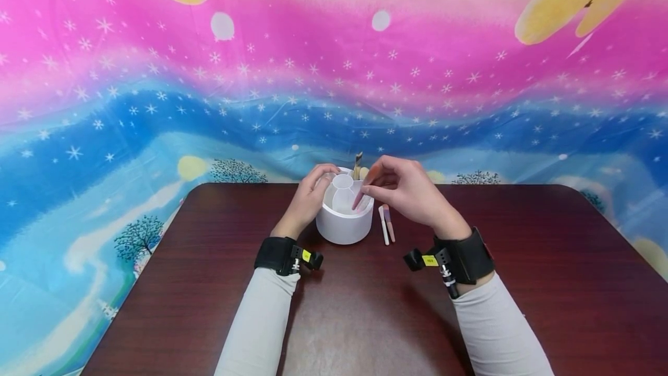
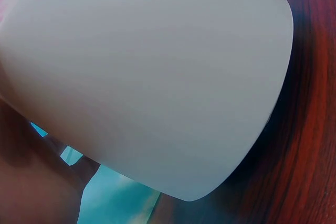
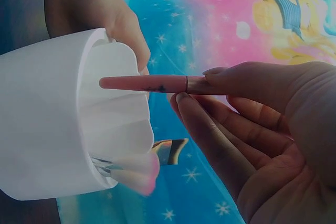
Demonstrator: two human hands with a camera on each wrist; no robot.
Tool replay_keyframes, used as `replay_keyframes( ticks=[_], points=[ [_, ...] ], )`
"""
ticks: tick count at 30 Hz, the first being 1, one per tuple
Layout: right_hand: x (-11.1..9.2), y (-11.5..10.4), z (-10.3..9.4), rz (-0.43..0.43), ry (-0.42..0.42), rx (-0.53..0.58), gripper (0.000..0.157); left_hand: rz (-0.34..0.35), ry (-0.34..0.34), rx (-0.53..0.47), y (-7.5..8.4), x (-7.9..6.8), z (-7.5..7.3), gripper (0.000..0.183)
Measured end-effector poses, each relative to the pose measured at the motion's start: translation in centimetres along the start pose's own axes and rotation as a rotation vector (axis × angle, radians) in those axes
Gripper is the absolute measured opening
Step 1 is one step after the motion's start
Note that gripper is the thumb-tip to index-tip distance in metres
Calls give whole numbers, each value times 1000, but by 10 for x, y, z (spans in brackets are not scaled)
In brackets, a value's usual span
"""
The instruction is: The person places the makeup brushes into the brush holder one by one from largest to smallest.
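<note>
A white round brush holder [image 1: 344,230] with inner compartments stands on the table. My left hand [image 1: 307,197] grips its left side at the rim; in the left wrist view the holder's outer wall [image 2: 157,77] fills most of the picture. Between thumb and fingertips, my right hand [image 1: 409,191] pinches a pink-handled makeup brush [image 3: 139,83]. Its tapered handle end points into the holder's opening, while the brush's other end is hidden by the fingers. A brush with pale, pink-tipped bristles [image 3: 137,174] and a gold-toned piece [image 3: 172,151] stick out of another compartment.
Two makeup brushes lie side by side right of the holder: a white-handled one [image 1: 384,226] and a pink-handled one [image 1: 389,226]. The dark red-brown table [image 1: 344,318] ends at a printed cloth backdrop [image 1: 334,91] close behind the holder.
</note>
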State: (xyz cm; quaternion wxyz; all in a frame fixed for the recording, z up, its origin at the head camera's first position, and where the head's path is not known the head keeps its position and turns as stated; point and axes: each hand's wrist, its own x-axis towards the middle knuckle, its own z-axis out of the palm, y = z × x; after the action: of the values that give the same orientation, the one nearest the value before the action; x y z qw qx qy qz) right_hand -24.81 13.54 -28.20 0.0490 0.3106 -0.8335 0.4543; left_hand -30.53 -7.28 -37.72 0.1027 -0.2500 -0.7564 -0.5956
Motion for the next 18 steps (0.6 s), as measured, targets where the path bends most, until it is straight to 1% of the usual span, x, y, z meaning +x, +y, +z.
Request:
replay_keyframes(
  ticks=[8,17,18],
  points=[
    [1,-1,2,21,1,-5,12,3,5,1,1,0,1,24],
    [2,0,5,-10,0,-11,11,3,14,-5,2,0,0,24],
    [3,5,6,-19,-6,-11,11,3,14,-6,1,0,0,24]
  ],
)
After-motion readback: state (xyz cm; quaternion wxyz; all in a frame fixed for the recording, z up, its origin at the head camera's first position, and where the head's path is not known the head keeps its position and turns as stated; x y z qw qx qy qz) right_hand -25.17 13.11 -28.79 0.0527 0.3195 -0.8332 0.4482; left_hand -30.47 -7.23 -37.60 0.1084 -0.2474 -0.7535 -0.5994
